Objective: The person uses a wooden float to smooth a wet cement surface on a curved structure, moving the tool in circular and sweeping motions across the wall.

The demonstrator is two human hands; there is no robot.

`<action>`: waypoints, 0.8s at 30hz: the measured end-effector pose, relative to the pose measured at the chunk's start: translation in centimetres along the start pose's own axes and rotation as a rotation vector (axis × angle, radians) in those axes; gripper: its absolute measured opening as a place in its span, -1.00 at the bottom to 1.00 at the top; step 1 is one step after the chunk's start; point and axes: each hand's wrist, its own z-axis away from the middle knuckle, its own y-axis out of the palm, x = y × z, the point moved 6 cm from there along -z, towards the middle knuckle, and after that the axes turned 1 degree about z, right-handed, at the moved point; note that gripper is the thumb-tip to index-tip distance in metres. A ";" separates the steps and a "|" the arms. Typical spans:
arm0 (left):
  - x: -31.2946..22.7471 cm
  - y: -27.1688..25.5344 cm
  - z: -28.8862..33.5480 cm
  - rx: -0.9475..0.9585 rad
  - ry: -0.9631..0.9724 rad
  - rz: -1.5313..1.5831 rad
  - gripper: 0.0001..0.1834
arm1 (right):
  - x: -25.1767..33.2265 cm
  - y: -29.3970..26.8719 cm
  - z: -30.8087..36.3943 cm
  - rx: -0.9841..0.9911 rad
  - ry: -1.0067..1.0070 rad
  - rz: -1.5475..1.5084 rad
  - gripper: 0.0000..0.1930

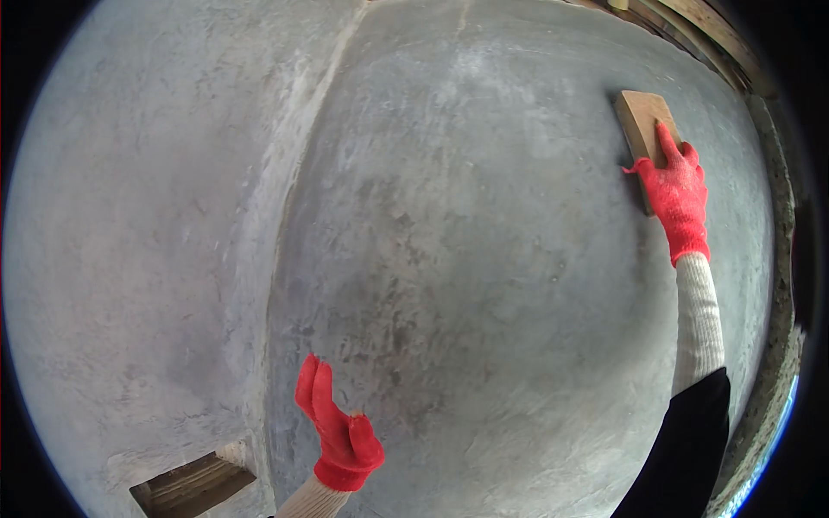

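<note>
My right hand [678, 194], in a red knit glove, grips a tan rectangular block [643, 118] at the upper right. The block lies against the grey plastered wall [466, 233], its long side running up and down. My fingers and thumb wrap its edges, and the palm hides its lower part. Lower down, left of the middle, my left hand [337, 427] wears a matching red glove. Its fingers stretch upward with nothing in them, in front of the wall near the inner corner. Whether it touches the wall I cannot tell.
A pale corner seam [289, 186] runs top to bottom where two plastered walls meet. A rectangular recess [194, 485] opens in the left wall at the bottom. Wooden beams [704, 33] show at the top right, and a rough wall edge [781, 285] bounds the right side.
</note>
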 end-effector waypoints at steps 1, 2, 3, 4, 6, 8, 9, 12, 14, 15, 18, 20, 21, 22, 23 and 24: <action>0.4 -0.4 0.1 0.028 -0.006 -0.028 -0.31 | 1.6 0.6 1.1 0.010 -0.041 -0.008 -0.28; 0.7 -0.8 0.4 0.058 -0.018 -0.057 -0.32 | 3.4 1.0 2.6 0.025 -0.085 -0.016 -0.27; 0.9 -0.7 0.6 0.055 -0.036 -0.048 -0.32 | 6.4 1.1 5.4 0.063 -0.289 -0.072 -0.29; 1.3 -0.4 0.6 0.050 -0.079 -0.044 -0.32 | 10.2 0.3 10.1 0.028 -0.589 -0.165 -0.34; 1.8 -0.1 1.1 0.057 -0.143 -0.051 -0.32 | 16.1 -0.5 19.7 0.338 -0.970 -0.391 -0.34; 1.6 0.5 1.2 0.052 -0.123 -0.012 -0.31 | 19.5 -1.2 25.7 0.729 -1.156 -0.313 -0.32; 1.9 0.3 1.5 0.052 -0.129 -0.018 -0.31 | 19.3 -0.7 25.0 0.733 -1.161 -0.320 -0.32; 2.0 -0.1 1.6 0.074 -0.041 -0.005 -0.30 | 14.8 1.0 14.3 -0.017 -0.917 -0.142 -0.36; 1.8 -0.3 1.7 0.109 0.017 0.000 -0.30 | 10.3 1.3 4.2 0.126 -0.361 -0.071 -0.35; 1.9 -0.7 1.8 0.107 0.023 -0.016 -0.30 | 6.3 3.3 0.2 0.070 -0.157 -0.109 -0.35; 2.3 -1.4 2.5 0.127 0.025 -0.014 -0.29 | 6.7 2.0 -1.2 -0.002 0.010 0.196 -0.33; 3.3 -2.2 3.2 0.133 -0.036 -0.034 -0.28 | 13.5 2.4 4.4 0.151 -0.281 -0.062 -0.32; 3.2 -2.2 3.5 0.130 -0.041 -0.026 -0.28 | 16.8 2.2 8.5 0.219 -0.472 -0.111 -0.34; 3.1 -2.0 3.7 0.110 -0.058 0.003 -0.28 | 18.8 1.5 14.4 -0.048 -0.834 -0.248 -0.34; 3.1 -2.0 3.8 0.093 -0.079 0.011 -0.28 | 20.7 0.8 18.7 0.107 -1.116 -0.480 -0.34; 3.0 -2.2 4.1 0.090 -0.082 0.000 -0.28 | 22.6 1.1 22.8 0.478 -1.104 -0.714 -0.32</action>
